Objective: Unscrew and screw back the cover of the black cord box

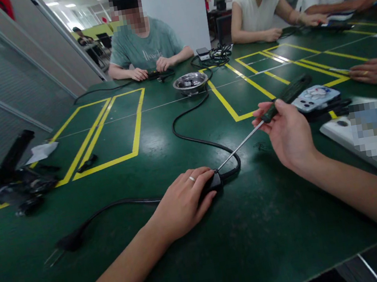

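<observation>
Cord switch [215, 182]: black moulded plastic on the matte green table [227, 249], right of its two-pin plug [69, 241]. Your left hand [184, 204] clasps it; your right hand [288, 137] grips the slim steel screwdriver [245, 140], whose tip touches the switch.

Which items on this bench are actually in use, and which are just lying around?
In use:
- left hand pressing the black housing on the black cable
- right hand gripping the screwdriver, tip at the housing
- plug on that cable's end

Lying about:
- metal bowl
- phone
- pile of black parts
- paper scrap
</observation>
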{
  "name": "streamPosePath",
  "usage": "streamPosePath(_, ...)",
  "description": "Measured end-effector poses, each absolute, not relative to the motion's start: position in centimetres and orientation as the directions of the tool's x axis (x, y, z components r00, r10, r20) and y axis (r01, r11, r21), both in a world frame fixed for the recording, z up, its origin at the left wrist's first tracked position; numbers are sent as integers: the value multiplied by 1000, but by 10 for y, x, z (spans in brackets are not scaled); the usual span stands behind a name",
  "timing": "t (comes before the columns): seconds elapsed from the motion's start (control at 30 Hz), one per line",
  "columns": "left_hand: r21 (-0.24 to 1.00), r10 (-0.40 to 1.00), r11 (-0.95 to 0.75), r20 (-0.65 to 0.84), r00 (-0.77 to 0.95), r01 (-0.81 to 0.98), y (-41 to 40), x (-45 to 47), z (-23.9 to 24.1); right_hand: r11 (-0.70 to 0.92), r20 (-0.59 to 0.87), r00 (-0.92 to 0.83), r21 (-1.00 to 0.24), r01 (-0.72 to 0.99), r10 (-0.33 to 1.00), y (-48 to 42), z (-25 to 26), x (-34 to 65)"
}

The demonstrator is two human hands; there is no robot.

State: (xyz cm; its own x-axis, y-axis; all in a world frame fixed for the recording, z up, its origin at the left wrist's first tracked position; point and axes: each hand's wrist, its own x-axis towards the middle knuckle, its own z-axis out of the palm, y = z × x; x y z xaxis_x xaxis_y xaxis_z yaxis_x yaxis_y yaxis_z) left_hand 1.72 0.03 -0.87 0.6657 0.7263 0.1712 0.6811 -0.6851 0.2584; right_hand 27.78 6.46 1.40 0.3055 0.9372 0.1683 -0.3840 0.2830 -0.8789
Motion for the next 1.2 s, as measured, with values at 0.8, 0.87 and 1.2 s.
streamPosePath(0.8, 262, 722, -690, 175, 670, 675, 1, 17, -7, 347, 231, 320, -860, -375, 919, 62, 14, 278)
streamPosePath(0.87, 261, 721, -690, 169, 671, 675, 0, 17, -7, 367, 247, 361, -875, -315, 899, 65, 13, 278)
streamPosePath(1.2, 256, 709, -703, 173, 684, 663, 0, 17, -6, 299, 191, 294, -873, -385, 937, 67, 14, 277)
